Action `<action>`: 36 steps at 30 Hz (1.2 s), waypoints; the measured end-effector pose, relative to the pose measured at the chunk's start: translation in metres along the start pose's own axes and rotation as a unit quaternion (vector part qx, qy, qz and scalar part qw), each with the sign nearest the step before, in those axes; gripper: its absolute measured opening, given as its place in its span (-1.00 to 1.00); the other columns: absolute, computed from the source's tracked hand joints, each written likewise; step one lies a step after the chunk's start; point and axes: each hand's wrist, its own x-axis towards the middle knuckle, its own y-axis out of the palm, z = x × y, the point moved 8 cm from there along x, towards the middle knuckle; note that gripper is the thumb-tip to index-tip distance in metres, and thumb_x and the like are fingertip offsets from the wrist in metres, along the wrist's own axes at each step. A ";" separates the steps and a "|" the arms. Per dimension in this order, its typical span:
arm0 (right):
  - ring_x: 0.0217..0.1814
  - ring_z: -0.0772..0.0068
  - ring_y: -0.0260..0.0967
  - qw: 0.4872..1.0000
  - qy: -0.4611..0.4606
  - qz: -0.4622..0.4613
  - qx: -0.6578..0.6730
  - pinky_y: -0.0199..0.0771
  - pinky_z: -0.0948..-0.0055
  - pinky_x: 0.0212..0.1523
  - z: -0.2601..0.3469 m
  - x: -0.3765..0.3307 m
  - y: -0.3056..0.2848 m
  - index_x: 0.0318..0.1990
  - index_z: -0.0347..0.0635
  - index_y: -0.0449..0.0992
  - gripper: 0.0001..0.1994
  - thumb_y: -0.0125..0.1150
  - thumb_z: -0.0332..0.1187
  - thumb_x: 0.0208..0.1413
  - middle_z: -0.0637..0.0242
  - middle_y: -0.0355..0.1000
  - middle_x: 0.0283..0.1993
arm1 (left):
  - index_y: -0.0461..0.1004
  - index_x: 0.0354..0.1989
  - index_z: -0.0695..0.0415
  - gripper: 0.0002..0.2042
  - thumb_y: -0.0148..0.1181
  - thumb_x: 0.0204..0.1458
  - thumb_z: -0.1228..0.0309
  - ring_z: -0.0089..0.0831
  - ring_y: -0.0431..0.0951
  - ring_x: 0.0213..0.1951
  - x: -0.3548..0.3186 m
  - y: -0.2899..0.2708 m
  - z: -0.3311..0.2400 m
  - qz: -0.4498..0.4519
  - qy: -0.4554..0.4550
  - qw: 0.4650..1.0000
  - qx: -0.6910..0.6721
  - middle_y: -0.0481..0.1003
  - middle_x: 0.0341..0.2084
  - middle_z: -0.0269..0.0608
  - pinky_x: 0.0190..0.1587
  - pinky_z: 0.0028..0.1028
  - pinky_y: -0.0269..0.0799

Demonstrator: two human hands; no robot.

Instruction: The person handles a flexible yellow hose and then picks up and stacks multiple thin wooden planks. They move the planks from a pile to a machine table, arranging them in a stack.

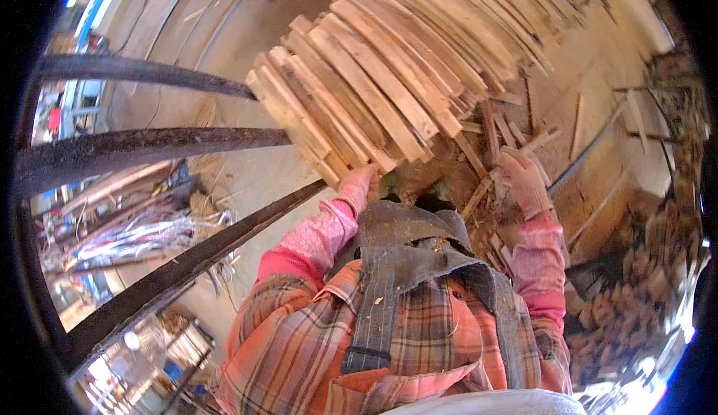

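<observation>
My left hand (359, 187), in a light glove, is closed at the near end of a stack of long wooden slats (366, 86). Its fingers press against a slat end and are partly hidden there. Off to the right, my right hand (525, 181), also gloved, hangs low over loose wood offcuts (490, 134) with its fingers curled. A short stick (541, 139) shows just beyond those fingers; whether they hold it is unclear. Pink sleeve covers (307, 239) reach over both forearms.
Dark metal bars (149, 149) run from the left up to the slats. Beyond them lie bundled strips (142, 239) and timber. A large heap of wood pieces (628, 303) fills the lower right. More sticks and boards (591, 168) lie across the floor to the right.
</observation>
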 end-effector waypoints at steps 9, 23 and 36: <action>-0.21 0.39 0.54 0.998 0.042 0.036 0.016 0.43 0.35 -0.21 -0.011 0.226 0.059 0.16 -0.25 0.54 -0.48 0.20 0.00 0.26 0.39 0.51 -0.30 | 0.46 -0.26 0.00 -0.74 0.16 0.23 0.07 -0.34 0.47 -0.35 0.019 -0.021 0.060 0.081 -0.056 0.977 -0.188 0.45 -0.41 -0.29 -0.29 -0.30 0.47; 0.30 -0.26 0.36 0.949 -0.050 -0.063 -0.304 0.32 0.04 0.30 0.006 0.291 0.116 0.30 -0.48 0.31 -0.06 0.18 0.27 0.02 -0.35 0.38 0.22 | 0.48 0.06 -0.10 -0.54 0.23 0.12 -0.10 -0.24 0.49 -0.13 0.124 0.072 0.081 -0.088 -0.095 0.831 -0.541 0.50 -0.22 -0.34 -0.08 -0.12 0.48; 0.10 0.09 0.54 0.900 -0.024 0.164 -0.404 0.45 0.26 0.11 0.029 0.262 0.150 0.18 -0.44 0.48 -0.29 0.16 0.12 0.16 -0.06 0.58 0.01 | 0.53 -0.20 0.22 -0.82 0.33 0.02 0.51 -0.27 0.63 -0.14 0.094 0.125 -0.027 0.001 0.319 0.871 0.372 0.58 -0.17 -0.16 -0.15 -0.23 0.62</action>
